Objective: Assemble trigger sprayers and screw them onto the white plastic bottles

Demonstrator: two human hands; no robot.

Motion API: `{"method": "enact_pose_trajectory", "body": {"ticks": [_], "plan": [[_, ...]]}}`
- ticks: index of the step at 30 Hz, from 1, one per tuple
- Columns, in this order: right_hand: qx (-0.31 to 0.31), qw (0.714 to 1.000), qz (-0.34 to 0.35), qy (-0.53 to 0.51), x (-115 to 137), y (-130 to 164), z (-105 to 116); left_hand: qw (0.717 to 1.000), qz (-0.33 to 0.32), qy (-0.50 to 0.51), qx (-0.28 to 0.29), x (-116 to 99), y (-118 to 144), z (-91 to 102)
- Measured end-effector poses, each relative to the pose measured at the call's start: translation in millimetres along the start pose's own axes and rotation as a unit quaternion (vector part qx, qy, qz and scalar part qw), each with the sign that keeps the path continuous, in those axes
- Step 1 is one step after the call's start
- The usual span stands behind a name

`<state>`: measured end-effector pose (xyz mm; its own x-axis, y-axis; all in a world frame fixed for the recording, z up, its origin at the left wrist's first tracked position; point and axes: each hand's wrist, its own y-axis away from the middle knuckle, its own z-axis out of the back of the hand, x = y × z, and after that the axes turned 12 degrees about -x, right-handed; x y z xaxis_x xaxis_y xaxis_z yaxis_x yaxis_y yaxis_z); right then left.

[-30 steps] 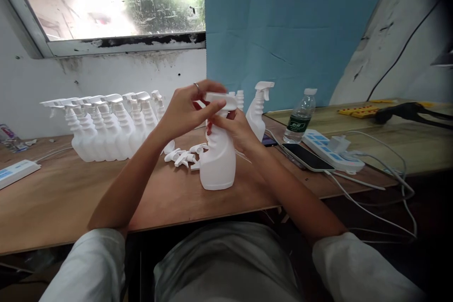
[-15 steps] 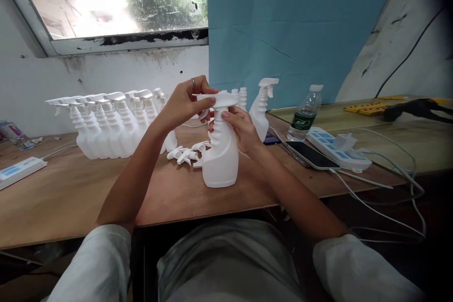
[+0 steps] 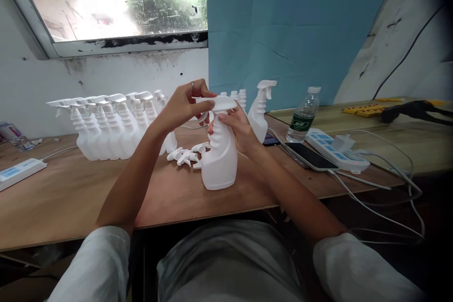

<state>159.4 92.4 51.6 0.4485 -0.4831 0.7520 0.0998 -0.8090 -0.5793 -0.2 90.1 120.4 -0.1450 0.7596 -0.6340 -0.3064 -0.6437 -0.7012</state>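
A white spray bottle (image 3: 220,163) stands upright on the brown table in front of me, with a white trigger sprayer head (image 3: 223,103) on its neck. My left hand (image 3: 191,101) pinches the nozzle end of that head between thumb and fingers. Wrapped round the neck just below the head is my right hand (image 3: 242,125), its thumb on the near side. Several loose trigger heads (image 3: 186,155) lie in a small pile left of the bottle. Behind my hands, the necks of some bottles without heads (image 3: 242,98) show in part.
Several spray bottles with heads (image 3: 116,127) stand in rows at left; another (image 3: 260,113) stands right of my hands. Farther right are a water bottle (image 3: 303,118), a phone (image 3: 311,156), a power strip (image 3: 336,148) and loose cables. Another power strip (image 3: 21,172) lies far left.
Both hands keep their grip, with my right fingers slightly shifted at the neck. The sprayer head sits almost as before; the whole view has moved slightly.
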Motion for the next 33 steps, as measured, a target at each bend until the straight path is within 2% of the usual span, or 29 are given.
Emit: {"method": "enact_pose_trajectory", "body": {"ticks": [4,10,16,25,29,33], "plan": [[-0.028,0.999,0.017,0.018,2,1,-2,1.0,0.0,0.005,-0.005,1,0,0.2],[0.003,0.999,-0.023,0.043,1,3,6,1.0,-0.008,0.008,-0.009,1,-1,1.0],[0.028,0.998,-0.05,0.012,-1,2,14,1.0,-0.024,-0.008,-0.011,-3,1,1.9],[-0.015,0.998,-0.014,0.058,4,4,5,1.0,-0.018,-0.012,-0.007,2,-1,4.6],[-0.032,0.993,0.018,0.113,8,3,-4,0.999,-0.022,0.008,-0.033,8,12,1.9],[-0.084,0.974,0.049,0.204,8,-3,-12,0.99,-0.001,0.059,-0.126,32,46,1.8]]}}
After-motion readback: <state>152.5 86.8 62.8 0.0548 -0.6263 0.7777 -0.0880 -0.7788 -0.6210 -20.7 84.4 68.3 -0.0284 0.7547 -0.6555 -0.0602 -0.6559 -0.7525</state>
